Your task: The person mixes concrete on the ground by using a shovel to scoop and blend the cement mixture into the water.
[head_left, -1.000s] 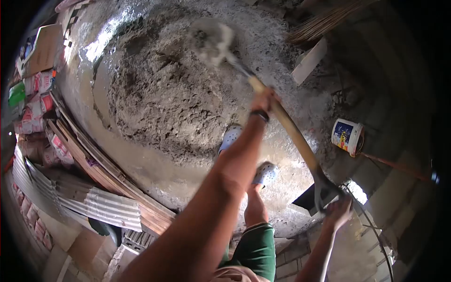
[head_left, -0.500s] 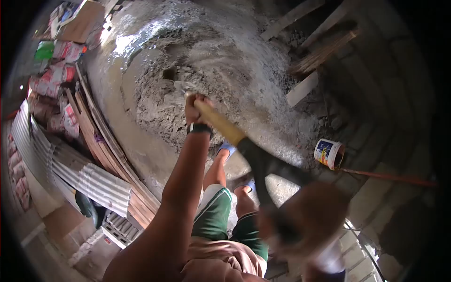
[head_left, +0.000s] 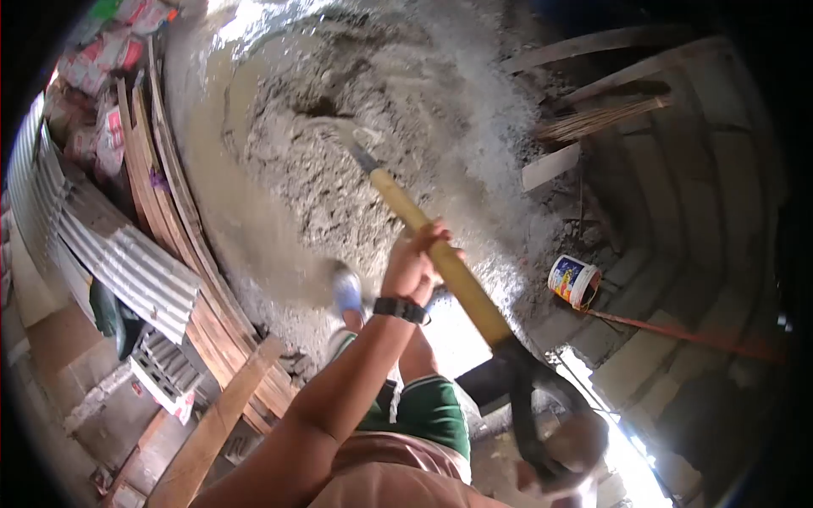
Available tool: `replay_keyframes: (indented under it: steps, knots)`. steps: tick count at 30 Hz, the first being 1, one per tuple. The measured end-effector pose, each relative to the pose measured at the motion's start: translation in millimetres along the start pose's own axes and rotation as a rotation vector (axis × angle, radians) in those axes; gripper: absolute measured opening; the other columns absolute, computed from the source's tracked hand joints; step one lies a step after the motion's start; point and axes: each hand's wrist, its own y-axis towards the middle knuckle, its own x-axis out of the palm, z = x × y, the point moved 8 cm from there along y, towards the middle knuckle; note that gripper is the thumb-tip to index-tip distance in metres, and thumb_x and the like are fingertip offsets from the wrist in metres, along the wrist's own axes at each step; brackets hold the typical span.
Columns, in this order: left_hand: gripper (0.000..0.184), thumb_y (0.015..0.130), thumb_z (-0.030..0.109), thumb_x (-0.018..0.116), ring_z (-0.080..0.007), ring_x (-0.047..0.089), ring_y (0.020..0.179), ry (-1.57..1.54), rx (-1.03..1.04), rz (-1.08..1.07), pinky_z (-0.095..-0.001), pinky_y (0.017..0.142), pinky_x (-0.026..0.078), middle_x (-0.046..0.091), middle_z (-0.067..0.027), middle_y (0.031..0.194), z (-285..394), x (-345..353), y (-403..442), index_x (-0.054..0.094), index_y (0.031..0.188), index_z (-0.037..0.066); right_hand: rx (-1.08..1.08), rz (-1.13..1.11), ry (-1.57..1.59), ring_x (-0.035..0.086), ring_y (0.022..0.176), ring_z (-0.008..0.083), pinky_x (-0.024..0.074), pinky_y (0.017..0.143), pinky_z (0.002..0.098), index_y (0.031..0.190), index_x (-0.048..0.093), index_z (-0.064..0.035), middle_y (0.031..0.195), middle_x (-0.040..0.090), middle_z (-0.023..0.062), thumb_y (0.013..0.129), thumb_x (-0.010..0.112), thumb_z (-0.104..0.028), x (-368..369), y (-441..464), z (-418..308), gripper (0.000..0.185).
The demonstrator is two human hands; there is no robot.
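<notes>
A shovel [head_left: 466, 292] with a yellow shaft and black D-shaped grip slants across the middle. My left hand [head_left: 417, 258], with a dark band on its wrist, is wrapped round the middle of the shaft. At the lower right my right hand [head_left: 572, 449], partly blurred, grips the black handle end. The shovel's blade is low in the grey wet mix [head_left: 313, 169], mostly hidden by it. My feet in light blue clogs [head_left: 346, 289] stand near the edge of the mix.
Long wooden planks [head_left: 174, 212] and corrugated metal sheets [head_left: 127, 258] lie at the left, beside stacked sacks [head_left: 102, 59]. At the right are a white bucket [head_left: 573, 281], a stick broom [head_left: 605, 118], loose boards [head_left: 550, 167] and a block wall [head_left: 669, 178].
The shovel first swung from the mix's upper right into its middle. Since then my left hand has moved down and right along the shaft, away from the blade. The view has shifted too.
</notes>
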Motion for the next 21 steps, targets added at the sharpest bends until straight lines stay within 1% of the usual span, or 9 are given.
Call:
replay_keyframes:
  steps: [1, 3, 6, 7, 10, 12, 16, 18, 21]
  knots:
    - [0.024, 0.085, 0.019, 0.069, -0.0251, 0.061, 0.066, -0.015, -0.016, 0.025, -0.0371, 0.061, 0.053, 0.058, -0.0079, 0.086, -2.6, -18.3, -3.2, 0.053, 0.098, 0.008, -0.028, -0.118, 0.147, 0.051, 0.041, 0.0188, 0.0526, 0.055, 0.0387, 0.059, 0.063, -0.0044, 0.046, 0.049, 0.0030, 0.070, 0.068, -0.024, 15.5, -8.5, -4.3, 0.023]
    - [0.030, 0.085, 0.020, 0.069, -0.0261, 0.062, 0.069, -0.086, -0.025, 0.007, -0.0401, 0.065, 0.056, 0.058, -0.0101, 0.091, -1.6, -41.2, 14.8, 0.052, 0.106, 0.006, 0.186, 0.134, -0.099, 0.053, 0.044, 0.0230, 0.0510, 0.056, 0.0391, 0.062, 0.061, -0.0041, 0.050, 0.050, 0.0053, 0.067, 0.068, -0.021, -1.1, 36.3, -25.0, 0.020]
    - [0.037, 0.084, 0.021, 0.069, -0.0237, 0.064, 0.073, 0.174, 0.007, 0.149, -0.0370, 0.063, 0.056, 0.058, -0.0127, 0.093, 22.8, -117.7, 65.7, 0.051, 0.108, -0.002, 0.312, 0.345, -0.336, 0.048, 0.041, 0.0254, 0.0418, 0.045, 0.0367, 0.052, 0.047, -0.0104, 0.048, 0.044, 0.0059, 0.059, 0.075, -0.020, 32.0, 88.0, -2.1, 0.031]
    - [0.031, 0.080, 0.020, 0.072, -0.0188, 0.062, 0.063, 0.231, 0.051, 0.177, -0.0315, 0.052, 0.055, 0.063, -0.0102, 0.081, 27.1, -142.8, 87.5, 0.057, 0.097, -0.001, 0.301, 0.360, -0.338, 0.046, 0.041, 0.0260, 0.0389, 0.044, 0.0373, 0.052, 0.047, -0.0106, 0.049, 0.044, 0.0062, 0.058, 0.075, -0.019, 44.6, 100.1, 1.5, 0.030]
    - [0.029, 0.077, 0.022, 0.073, -0.0191, 0.062, 0.059, 0.614, -0.074, 0.077, -0.0295, 0.051, 0.053, 0.063, -0.0089, 0.080, 56.3, -172.0, 97.6, 0.061, 0.093, 0.001, 0.344, 0.393, -0.292, 0.045, 0.041, 0.0272, 0.0360, 0.041, 0.0371, 0.051, 0.046, -0.0119, 0.048, 0.043, 0.0058, 0.057, 0.076, -0.019, 77.4, 113.3, -8.0, 0.031]
    - [0.026, 0.076, 0.018, 0.073, -0.0206, 0.063, 0.070, 0.525, -0.196, 0.016, -0.0337, 0.054, 0.052, 0.062, -0.0098, 0.080, 56.4, -176.8, 92.1, 0.062, 0.092, 0.001, 0.371, 0.388, -0.297, 0.046, 0.041, 0.0274, 0.0362, 0.041, 0.0375, 0.051, 0.046, -0.0118, 0.049, 0.044, 0.0058, 0.057, 0.076, -0.021, 94.1, 116.3, -13.5, 0.032]
    - [0.018, 0.080, 0.015, 0.069, -0.0215, 0.058, 0.065, 0.056, -0.284, -0.092, -0.0312, 0.054, 0.047, 0.056, -0.0100, 0.072, 42.4, -214.6, 136.5, 0.055, 0.079, 0.004, 0.418, 0.318, -0.270, 0.051, 0.044, 0.0286, 0.0412, 0.045, 0.0400, 0.052, 0.051, -0.0107, 0.051, 0.049, 0.0072, 0.063, 0.077, -0.026, 130.1, 120.1, -25.4, 0.031]
    - [0.021, 0.082, 0.019, 0.069, -0.0218, 0.053, 0.058, 0.232, -0.238, 0.040, -0.0352, 0.055, 0.048, 0.053, -0.0076, 0.068, 45.1, -231.2, 131.7, 0.053, 0.078, 0.006, 0.333, 0.488, -0.213, 0.047, 0.042, 0.0280, 0.0358, 0.041, 0.0382, 0.051, 0.049, -0.0115, 0.049, 0.046, 0.0065, 0.062, 0.077, -0.026, 146.3, 99.1, -19.4, 0.033]
    - [0.020, 0.082, 0.019, 0.070, -0.0210, 0.054, 0.057, 0.331, -0.262, 0.034, -0.0363, 0.056, 0.048, 0.053, -0.0064, 0.069, 29.2, -248.8, 107.8, 0.054, 0.079, 0.007, 0.488, 0.294, -0.030, 0.051, 0.045, 0.0275, 0.0400, 0.043, 0.0372, 0.051, 0.054, -0.0120, 0.053, 0.053, 0.0055, 0.062, 0.078, -0.029, 169.0, 51.0, -13.3, 0.031]
